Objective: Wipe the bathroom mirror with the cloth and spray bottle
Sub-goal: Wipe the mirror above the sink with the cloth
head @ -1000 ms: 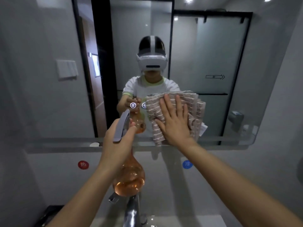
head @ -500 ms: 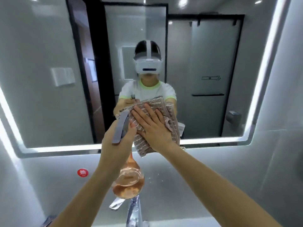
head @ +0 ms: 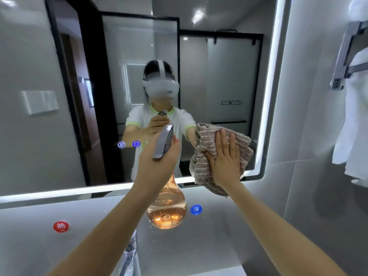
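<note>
A large lit bathroom mirror (head: 229, 80) fills the wall ahead. My right hand (head: 225, 158) lies flat, fingers spread, on a folded brown striped cloth (head: 207, 140), pressing it against the mirror's lower right corner. My left hand (head: 157, 162) grips the neck of a spray bottle (head: 167, 208) with a grey trigger head and a rounded clear body holding orange liquid. The bottle hangs just left of the cloth, its nozzle toward the glass.
A chrome tap (head: 129, 253) rises below the bottle. On the wall under the mirror sit a red hot-water sticker (head: 61, 226) and a blue cold-water sticker (head: 196, 209). A towel rack (head: 344, 62) with white towels (head: 352, 124) hangs at the right. Two lit touch buttons (head: 128, 144) glow on the glass.
My right hand has slid the cloth to the right, from beside the bottle toward the mirror's lower right corner. The camera view has lifted and turned right. The left hand still holds the bottle.
</note>
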A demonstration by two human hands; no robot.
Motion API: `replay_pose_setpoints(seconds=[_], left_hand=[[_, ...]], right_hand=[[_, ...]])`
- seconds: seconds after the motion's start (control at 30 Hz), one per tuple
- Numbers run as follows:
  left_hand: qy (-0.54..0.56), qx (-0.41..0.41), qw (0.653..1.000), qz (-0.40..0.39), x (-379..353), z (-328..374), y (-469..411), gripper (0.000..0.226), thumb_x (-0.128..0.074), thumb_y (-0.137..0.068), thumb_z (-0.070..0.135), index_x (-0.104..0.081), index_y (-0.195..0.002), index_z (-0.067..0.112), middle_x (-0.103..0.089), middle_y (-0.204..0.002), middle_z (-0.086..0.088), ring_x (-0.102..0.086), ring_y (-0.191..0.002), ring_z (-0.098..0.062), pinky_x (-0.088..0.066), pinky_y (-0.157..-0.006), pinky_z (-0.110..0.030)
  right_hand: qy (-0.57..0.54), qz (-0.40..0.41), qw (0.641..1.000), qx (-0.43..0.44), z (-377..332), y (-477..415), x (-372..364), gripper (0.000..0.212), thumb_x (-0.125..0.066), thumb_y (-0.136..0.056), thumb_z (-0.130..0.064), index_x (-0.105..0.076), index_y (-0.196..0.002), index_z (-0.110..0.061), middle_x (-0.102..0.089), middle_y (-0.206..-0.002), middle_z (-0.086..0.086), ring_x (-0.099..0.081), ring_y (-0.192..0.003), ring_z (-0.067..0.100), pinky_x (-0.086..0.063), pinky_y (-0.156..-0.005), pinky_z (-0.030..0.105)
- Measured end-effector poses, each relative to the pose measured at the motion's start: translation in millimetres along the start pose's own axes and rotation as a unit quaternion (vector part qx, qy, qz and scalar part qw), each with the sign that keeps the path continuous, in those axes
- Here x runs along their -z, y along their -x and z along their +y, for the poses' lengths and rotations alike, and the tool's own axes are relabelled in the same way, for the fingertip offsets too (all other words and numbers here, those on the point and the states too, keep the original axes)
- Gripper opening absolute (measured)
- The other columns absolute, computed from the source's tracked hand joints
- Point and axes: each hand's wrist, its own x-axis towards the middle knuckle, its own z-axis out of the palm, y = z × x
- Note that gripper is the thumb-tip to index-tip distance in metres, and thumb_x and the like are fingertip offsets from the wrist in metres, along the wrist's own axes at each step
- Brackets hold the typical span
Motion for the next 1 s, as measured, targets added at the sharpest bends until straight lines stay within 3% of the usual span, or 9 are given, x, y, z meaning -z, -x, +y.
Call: replay_pose_setpoints(seconds=[0.07,0.2,0.37,0.47,0.57,0.73,0.83,0.9,1.0], left_hand=[[-0.001,-0.012,1.000,-0.001,-12,8,-4,0.010,-0.055,-0.084,0.016,-0.057,-0.085,0.006,-0.044,-0.063,0.000,-0.044,-0.067,-0.019,-0.049,-0.072,-0.045],[0.009,0.023,1.000,0.013,-30,19,-9,0.004,-0.056,-0.080,0.022,-0.057,-0.076,0.022,-0.057,-0.074,-0.003,-0.054,-0.077,-0.021,-0.050,-0.081,-0.048],[-0.023,0.022,0.999,0.000,-46,19,-14,0.027,-0.050,-0.081,0.022,-0.039,-0.057,0.018,-0.039,-0.053,0.004,-0.035,-0.054,-0.017,-0.031,-0.057,-0.033],[-0.005,0.050,0.999,-0.020,-46,16,-17,0.015,-0.052,-0.072,0.029,-0.054,-0.069,0.015,-0.053,-0.066,0.000,-0.049,-0.067,-0.023,-0.042,-0.063,-0.043],[0.006,0.069,0.997,-0.033,-43,13,-16,0.030,-0.057,-0.069,0.039,-0.062,-0.087,0.015,-0.061,-0.080,-0.004,-0.056,-0.081,-0.024,-0.051,-0.083,-0.052],[0.003,0.071,0.997,-0.029,-37,4,-20,0.010,-0.058,-0.082,0.021,-0.058,-0.075,0.027,-0.062,-0.085,-0.004,-0.053,-0.081,-0.019,-0.044,-0.076,-0.035],[0.014,0.064,0.997,-0.027,-32,4,-26,0.008,-0.058,-0.079,0.020,-0.062,-0.085,0.016,-0.059,-0.084,-0.004,-0.053,-0.082,-0.017,-0.043,-0.076,-0.037],[0.023,0.047,0.998,-0.024,-27,6,-30,0.015,-0.057,-0.079,0.017,-0.061,-0.090,0.008,-0.058,-0.085,-0.007,-0.054,-0.083,-0.020,-0.045,-0.077,-0.040],[0.024,0.027,0.999,-0.018,-15,7,-36,0.017,-0.056,-0.082,0.013,-0.057,-0.095,0.001,-0.057,-0.085,-0.011,-0.053,-0.079,-0.022,-0.044,-0.073,-0.041]], right_hand=[[-0.001,0.006,1.000,-0.020,13,1,2,0.067,-0.004,-0.090,-0.060,-0.005,-0.145,-0.022,-0.023,-0.154,0.003,-0.004,-0.140,0.020,0.011,-0.113,0.029],[-0.012,-0.003,0.999,-0.035,29,2,2,0.073,0.002,-0.086,-0.065,-0.001,-0.145,-0.021,-0.015,-0.155,0.000,0.001,-0.141,0.018,0.000,-0.115,0.038],[-0.022,-0.015,0.999,-0.029,30,4,6,0.076,0.007,-0.083,-0.067,0.005,-0.143,-0.021,0.000,-0.151,-0.008,0.004,-0.142,0.017,0.001,-0.115,0.037],[-0.027,-0.029,0.999,-0.030,29,4,7,0.077,0.013,-0.079,-0.069,0.010,-0.140,-0.023,0.008,-0.148,-0.011,0.012,-0.139,0.012,0.005,-0.115,0.036],[-0.037,-0.031,0.998,-0.030,27,3,6,0.076,0.011,-0.079,-0.069,0.011,-0.140,-0.023,0.009,-0.148,-0.012,0.015,-0.137,0.009,0.011,-0.114,0.032],[-0.049,0.000,0.998,-0.031,26,-1,1,0.073,-0.001,-0.086,-0.064,0.006,-0.144,-0.021,-0.006,-0.155,-0.002,0.008,-0.140,0.016,0.011,-0.112,0.031],[-0.054,0.032,0.998,-0.030,20,-12,0,0.068,-0.005,-0.089,-0.062,-0.001,-0.145,-0.023,-0.016,-0.155,0.007,0.003,-0.141,0.022,0.006,-0.114,0.036],[-0.059,0.054,0.996,-0.029,5,-34,9,0.070,-0.003,-0.087,-0.064,-0.001,-0.145,-0.023,-0.013,-0.156,0.007,0.003,-0.143,0.026,0.007,-0.116,0.040],[-0.059,0.056,0.997,-0.013,-35,-74,28,0.074,-0.009,-0.085,-0.064,0.007,-0.145,-0.024,-0.001,-0.158,0.001,0.014,-0.140,0.020,0.024,-0.109,0.031]])
